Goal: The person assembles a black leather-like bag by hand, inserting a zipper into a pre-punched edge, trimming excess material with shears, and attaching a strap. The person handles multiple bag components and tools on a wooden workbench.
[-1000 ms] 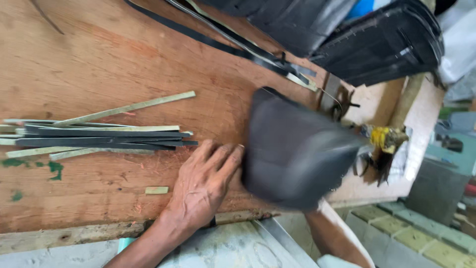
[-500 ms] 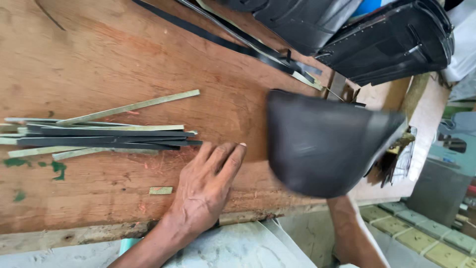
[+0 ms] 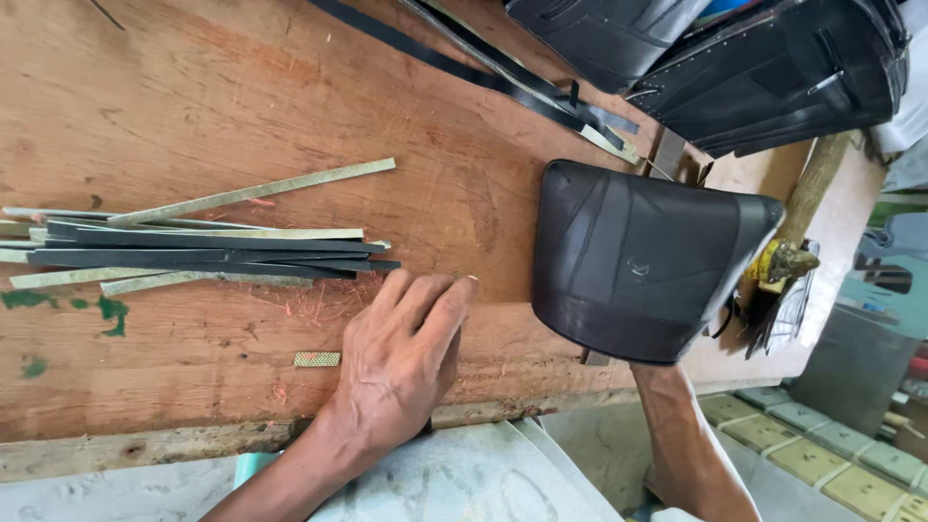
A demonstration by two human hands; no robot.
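Head view, looking down: a worn wooden desk with reddish scuffs and a few green paint marks near its left edge. The left hand lies palm down on the wood, fingers together and slightly curled, fingertips just short of a bundle of thin strips, some black and some pale green, fanned out flat. It holds nothing. A small pale offcut sits on the desk just left of that hand.

To the right, a black moulded seat cover rests on the desk, rounded at its left end and tapering toward the right, with its lower edge reaching the desk's front rim. The right forearm comes up from below and passes under this cover, so the right hand itself is hidden; I cannot tell whether it grips the cover or only supports it.

Beyond the cover, long black straps run diagonally across the wood. At the top right, more black seat covers are stacked. A wooden-handled tool lies just right of the cover.
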